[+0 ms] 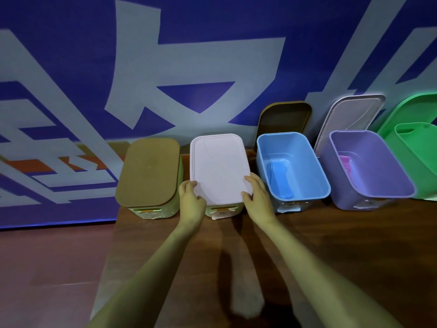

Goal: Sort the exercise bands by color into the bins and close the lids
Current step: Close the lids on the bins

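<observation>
Gripping a pale pink rectangular plastic lid (pixel 218 166) at its two near corners: left hand (pixel 191 197) on the near-left corner, right hand (pixel 257 195) on the near-right corner, fingers and thumbs of both curled round the rim. Lying flat on top of a second pale green plastic bin (pixel 224 209), one of five bins in a row along the far edge of a dark brown wooden table (pixel 331 245). Just left of it, at the table's far-left corner, a leftmost pale green plastic bin (pixel 151 213) covered by a flat brown rounded plastic lid (pixel 149 171). Just right of the held lid, an open light blue plastic bin (pixel 307 195) with a folded blue exercise band (pixel 280 178) on its floor. Behind it, a second brown plastic lid (pixel 285 121) propped upright against the wall. Next along, an open purple plastic bin (pixel 378 176) with something bright pink (pixel 345 162) inside, likely a band, mostly hidden by the bin's wall. Behind that, a white plastic lid (pixel 352 117) leaning tilted against the wall. At the far-right end, cut off by the frame edge, an open green plastic bin (pixel 416 152) with a green plastic lid (pixel 418 107) upright behind it. Backdrop: blue wall with large white characters (pixel 189 67). Both bare forearms stretched forward over the near part of the table.
</observation>
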Motion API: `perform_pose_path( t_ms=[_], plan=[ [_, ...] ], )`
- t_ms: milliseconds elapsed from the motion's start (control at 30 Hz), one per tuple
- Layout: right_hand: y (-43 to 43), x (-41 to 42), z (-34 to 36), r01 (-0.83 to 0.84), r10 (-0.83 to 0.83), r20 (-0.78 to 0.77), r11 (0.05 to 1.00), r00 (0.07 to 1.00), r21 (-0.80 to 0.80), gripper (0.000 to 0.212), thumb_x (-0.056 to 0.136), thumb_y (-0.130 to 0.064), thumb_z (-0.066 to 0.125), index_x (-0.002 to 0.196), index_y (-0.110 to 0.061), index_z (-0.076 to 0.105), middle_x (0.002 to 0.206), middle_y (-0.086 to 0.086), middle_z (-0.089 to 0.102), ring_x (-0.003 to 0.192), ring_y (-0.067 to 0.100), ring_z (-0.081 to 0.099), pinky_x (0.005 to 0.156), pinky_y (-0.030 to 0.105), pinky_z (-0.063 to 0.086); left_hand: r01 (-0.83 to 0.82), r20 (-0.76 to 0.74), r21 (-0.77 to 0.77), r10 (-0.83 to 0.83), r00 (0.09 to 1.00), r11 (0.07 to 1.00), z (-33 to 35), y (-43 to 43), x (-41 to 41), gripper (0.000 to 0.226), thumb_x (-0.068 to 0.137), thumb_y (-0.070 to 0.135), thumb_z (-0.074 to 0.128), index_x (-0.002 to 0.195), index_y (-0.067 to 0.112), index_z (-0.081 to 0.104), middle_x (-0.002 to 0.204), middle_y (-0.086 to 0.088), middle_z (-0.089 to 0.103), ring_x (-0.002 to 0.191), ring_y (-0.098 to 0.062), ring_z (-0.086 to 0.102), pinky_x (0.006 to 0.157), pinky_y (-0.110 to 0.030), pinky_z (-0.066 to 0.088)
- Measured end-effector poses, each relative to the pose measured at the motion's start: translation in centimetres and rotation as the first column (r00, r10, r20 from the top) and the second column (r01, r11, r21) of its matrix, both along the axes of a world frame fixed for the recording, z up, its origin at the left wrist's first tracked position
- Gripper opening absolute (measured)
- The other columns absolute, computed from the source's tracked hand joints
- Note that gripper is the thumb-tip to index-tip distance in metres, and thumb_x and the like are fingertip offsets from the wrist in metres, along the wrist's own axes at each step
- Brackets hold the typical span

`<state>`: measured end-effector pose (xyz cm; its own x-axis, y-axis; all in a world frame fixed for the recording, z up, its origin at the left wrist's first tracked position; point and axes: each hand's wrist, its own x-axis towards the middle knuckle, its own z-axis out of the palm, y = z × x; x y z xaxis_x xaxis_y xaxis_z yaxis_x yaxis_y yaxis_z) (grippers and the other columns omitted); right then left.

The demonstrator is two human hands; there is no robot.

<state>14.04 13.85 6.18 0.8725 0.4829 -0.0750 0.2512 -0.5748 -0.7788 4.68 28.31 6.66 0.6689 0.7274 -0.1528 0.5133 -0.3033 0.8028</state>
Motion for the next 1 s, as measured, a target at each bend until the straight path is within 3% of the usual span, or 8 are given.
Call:
perform_pose_path(
  t_ms=[133, 200, 300, 600, 733, 800, 900, 1000],
  plan=[
    [0.3, 0.4, -0.2, -0.014, 0.011, -0.033, 0.995, 0.999, -0.099, 0.046, 0.098, -0.019, 0.043, 0.143, -0.019, 0.033, 0.156, -0.004, 0.015, 0.141, 0.017, 0.024, 0.111, 0.03, 0.028, 0.105, -0.087, 0.083, -0.097, 0.991, 0.991, -0.3, 0.6, 0.6, 0.048, 0.089, -0.005, 0.042, 0.136, 0.0, 0.037, 0.15, -0.011, 0.019, 0.137, -0.026, 0.027, 0.112, -0.027, 0.025],
    [0.6, 0.7, -0.3, -0.024, 0.024, -0.003, 0.987, 1.0, -0.159, 0.047, 0.099, -0.024, 0.042, 0.144, -0.022, 0.03, 0.157, -0.006, 0.011, 0.142, 0.018, 0.022, 0.111, 0.031, 0.029, 0.17, -0.146, 0.222, -0.14, 0.979, 0.96, -0.8, 1.0, 1.2, 0.045, 0.09, 0.003, 0.045, 0.134, -0.001, 0.038, 0.15, -0.013, 0.02, 0.139, -0.03, 0.023, 0.116, -0.036, 0.023],
    [1.2, 1.6, -0.3, -0.063, 0.078, 0.057, 0.971, 0.995, -0.23, 0.048, 0.099, -0.027, 0.04, 0.144, -0.022, 0.027, 0.157, -0.006, 0.008, 0.142, 0.018, 0.02, 0.111, 0.031, 0.028, 0.301, -0.341, 0.413, -0.16, 0.926, 0.86, -0.9, 1.6, 2.5, 0.049, 0.095, 0.017, 0.044, 0.141, 0.005, 0.031, 0.154, -0.012, 0.018, 0.145, -0.031, 0.008, 0.118, -0.041, 0.008],
    [5.2, 7.3, 0.4, -0.166, 0.265, 0.148, 0.864, 0.953, -0.476, 0.051, 0.102, -0.027, 0.026, 0.15, -0.014, 0.012, 0.159, 0.001, -0.003, 0.146, 0.019, -0.003, 0.118, 0.033, 0.006, 0.513, -0.432, 0.579, -0.296, 0.852, 0.634, -1.0, 4.5, 7.7, 0.038, 0.096, 0.028, 0.036, 0.128, 0.008, 0.043, 0.134, -0.012, 0.043, 0.121, -0.027, 0.039, 0.108, -0.035, 0.029],
    [7.1, 10.2, 0.2, -0.176, 0.311, 0.17, 0.823, 0.935, -0.539, 0.052, 0.102, -0.023, 0.025, 0.15, -0.014, 0.006, 0.159, 0.003, -0.004, 0.146, 0.021, -0.004, 0.118, 0.034, 0.003, 0.488, -0.398, 0.632, -0.288, 0.871, 0.602, -1.3, 6.0, 9.6, 0.039, 0.094, 0.034, 0.032, 0.116, 0.007, 0.05, 0.12, -0.015, 0.05, 0.107, -0.029, 0.045, 0.096, -0.037, 0.037],
    [7.9, 11.1, 0.0, -0.177, 0.321, 0.18, 0.819, 0.93, -0.546, 0.053, 0.102, -0.023, 0.024, 0.15, -0.014, 0.005, 0.159, 0.004, -0.004, 0.146, 0.021, -0.004, 0.118, 0.034, 0.002, 0.482, -0.4, 0.638, -0.277, 0.874, 0.6, -2.0, 6.1, 9.9, 0.048, 0.091, 0.036, 0.023, 0.113, 0.006, 0.053, 0.119, -0.018, 0.052, 0.108, -0.032, 0.048, 0.098, -0.041, 0.038],
    [8.5, 11.6, -0.7, -0.165, 0.302, 0.197, 0.844, 0.933, -0.511, 0.053, 0.102, -0.026, 0.022, 0.15, -0.013, 0.003, 0.159, 0.003, -0.004, 0.147, 0.02, -0.002, 0.117, 0.032, 0.001, 0.492, -0.441, 0.612, -0.249, 0.862, 0.62, -2.8, 5.9, 10.0, 0.061, 0.091, 0.037, 0.016, 0.133, 0.004, 0.046, 0.142, -0.026, 0.038, 0.134, -0.039, 0.034, 0.115, -0.048, 0.021],
    [8.5, 11.5, -1.5, -0.142, 0.277, 0.221, 0.865, 0.935, -0.482, 0.056, 0.101, -0.033, 0.021, 0.15, -0.015, 0.001, 0.159, 0.001, -0.005, 0.147, 0.018, -0.001, 0.116, 0.03, -0.002, 0.528, -0.519, 0.552, -0.23, 0.823, 0.645, -3.1, 5.7, 10.1, 0.072, 0.089, 0.044, -0.002, 0.149, 0.005, 0.008, 0.157, -0.019, -0.001, 0.146, -0.032, -0.003, 0.116, -0.041, -0.009]
  ],
)
